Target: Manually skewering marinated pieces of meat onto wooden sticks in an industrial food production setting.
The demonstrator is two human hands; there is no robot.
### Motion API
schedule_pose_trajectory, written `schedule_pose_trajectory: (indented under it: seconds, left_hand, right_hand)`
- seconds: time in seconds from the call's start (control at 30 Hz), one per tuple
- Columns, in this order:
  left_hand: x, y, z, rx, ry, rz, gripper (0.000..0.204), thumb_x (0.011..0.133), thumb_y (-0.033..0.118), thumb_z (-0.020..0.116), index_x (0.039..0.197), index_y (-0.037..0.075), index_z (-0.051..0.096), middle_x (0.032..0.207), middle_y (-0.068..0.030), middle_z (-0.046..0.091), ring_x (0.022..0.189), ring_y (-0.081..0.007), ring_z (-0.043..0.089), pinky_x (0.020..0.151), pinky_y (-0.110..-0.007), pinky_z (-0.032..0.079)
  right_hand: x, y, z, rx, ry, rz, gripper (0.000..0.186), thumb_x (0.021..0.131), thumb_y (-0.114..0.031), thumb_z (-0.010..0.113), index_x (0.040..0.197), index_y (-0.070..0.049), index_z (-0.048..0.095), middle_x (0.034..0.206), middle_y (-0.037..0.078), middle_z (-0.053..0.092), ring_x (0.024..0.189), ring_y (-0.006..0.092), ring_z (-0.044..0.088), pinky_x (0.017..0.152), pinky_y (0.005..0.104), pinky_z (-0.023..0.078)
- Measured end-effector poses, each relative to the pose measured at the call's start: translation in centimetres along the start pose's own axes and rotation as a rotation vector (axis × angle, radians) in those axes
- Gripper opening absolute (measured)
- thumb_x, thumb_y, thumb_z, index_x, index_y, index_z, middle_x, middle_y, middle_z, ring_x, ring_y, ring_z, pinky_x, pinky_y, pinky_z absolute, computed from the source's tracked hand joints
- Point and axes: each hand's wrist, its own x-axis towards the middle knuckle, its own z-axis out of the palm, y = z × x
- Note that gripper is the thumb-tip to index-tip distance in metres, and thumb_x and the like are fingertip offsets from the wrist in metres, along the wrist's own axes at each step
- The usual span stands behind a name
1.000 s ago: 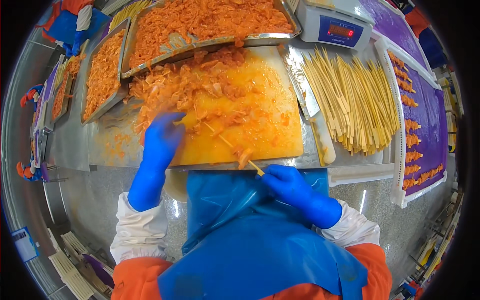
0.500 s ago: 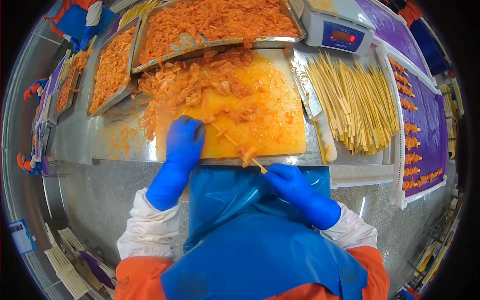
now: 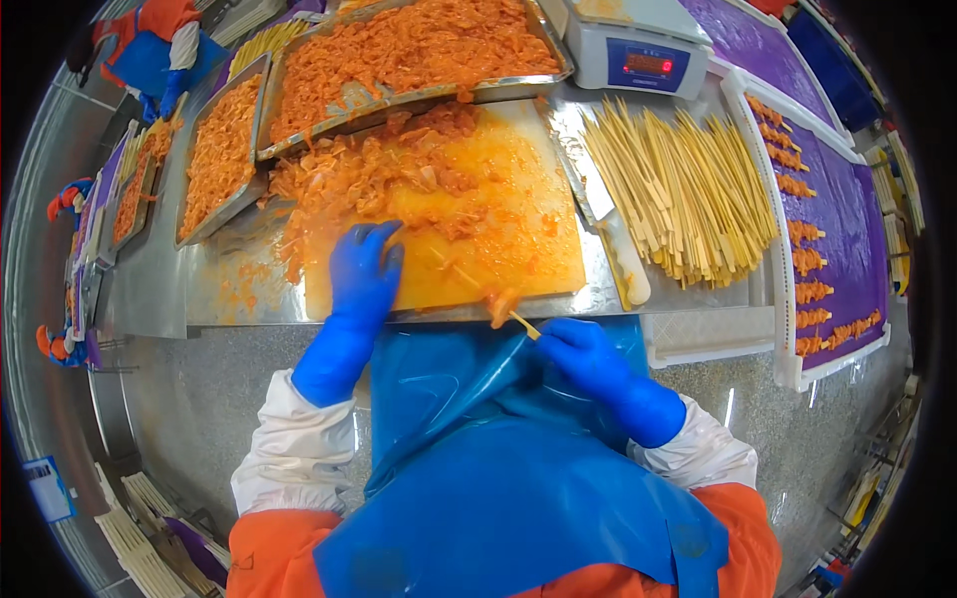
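Note:
My right hand (image 3: 588, 364), in a blue glove, pinches the flat end of a bamboo skewer (image 3: 524, 326) at the table's front edge. The skewer slants up and left over the yellow cutting board (image 3: 538, 254). A lump of orange marinated meat (image 3: 501, 305) is threaded near the held end, and the shaft beyond it looks bare. My left hand (image 3: 365, 271), also gloved in blue, is over the board's left side, thumb and forefinger apart with nothing visible between them. It is nearest to the pile of loose meat pieces (image 3: 349, 179) and apart from the skewer.
Behind the board stand a large meat tray (image 3: 419, 92) and a smaller one (image 3: 219, 149). A knife (image 3: 626, 264) lies right of the board, beside many bamboo skewers (image 3: 683, 194). A scale (image 3: 638, 50) and a tray of finished skewers (image 3: 847, 269) are farther right. A co-worker (image 3: 159, 50) is at far left.
My left thumb and forefinger have spread apart, and the hand is slightly farther from the skewer. My right hand still holds the skewer. The view has shifted a little.

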Motion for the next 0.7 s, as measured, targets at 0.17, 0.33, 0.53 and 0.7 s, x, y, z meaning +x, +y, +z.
schedule_pose_trajectory:
  seconds: [0.17, 0.33, 0.53, 0.7]
  left_hand:
    - [3.1, 3.8, 1.8, -0.199, -0.164, 0.121, 0.014, 0.078, 0.007, 0.064, 0.092, 0.007, 0.066, 0.093, -0.0138, 0.062, 0.086, -0.0317, 0.060, 0.075, -0.037, 0.049]
    - [4.6, 2.3, 2.8, -0.059, -0.364, -0.029, 0.013, 0.077, 0.007, 0.064, 0.090, 0.008, 0.067, 0.089, -0.0137, 0.062, 0.084, -0.0310, 0.061, 0.073, -0.036, 0.050]
    - [1.8, 1.8, 1.3, -0.213, -0.371, 0.061, 0.018, 0.077, 0.003, 0.064, 0.094, 0.007, 0.067, 0.096, -0.0126, 0.060, 0.085, -0.0291, 0.061, 0.071, -0.033, 0.051]
    - [0.7, 1.6, 0.3, -0.308, -0.213, -0.188, 0.020, 0.078, 0.003, 0.066, 0.098, 0.006, 0.066, 0.095, -0.0109, 0.057, 0.083, -0.0255, 0.061, 0.071, -0.030, 0.050]
  right_hand:
    - [-2.7, 0.1, -1.7, 0.170, 0.081, 0.181, 0.020, 0.089, -0.020, 0.057, 0.097, -0.002, 0.065, 0.069, 0.002, 0.057, 0.059, 0.0073, 0.050, 0.051, 0.0238, 0.040]
    - [-3.2, 0.4, -1.8, 0.232, 0.143, 0.209, 0.020, 0.090, -0.019, 0.057, 0.098, -0.003, 0.065, 0.069, 0.002, 0.056, 0.059, 0.0062, 0.050, 0.051, 0.0215, 0.038]
    - [-2.7, 0.6, -1.9, 0.220, 0.080, 0.196, 0.020, 0.090, -0.020, 0.057, 0.100, -0.004, 0.066, 0.072, 0.002, 0.057, 0.061, 0.0072, 0.052, 0.054, 0.0212, 0.042]
    - [-2.6, 0.4, -1.7, 0.172, 0.031, 0.175, 0.020, 0.090, -0.020, 0.056, 0.100, -0.004, 0.066, 0.074, 0.002, 0.057, 0.062, 0.0075, 0.052, 0.054, 0.0220, 0.042]
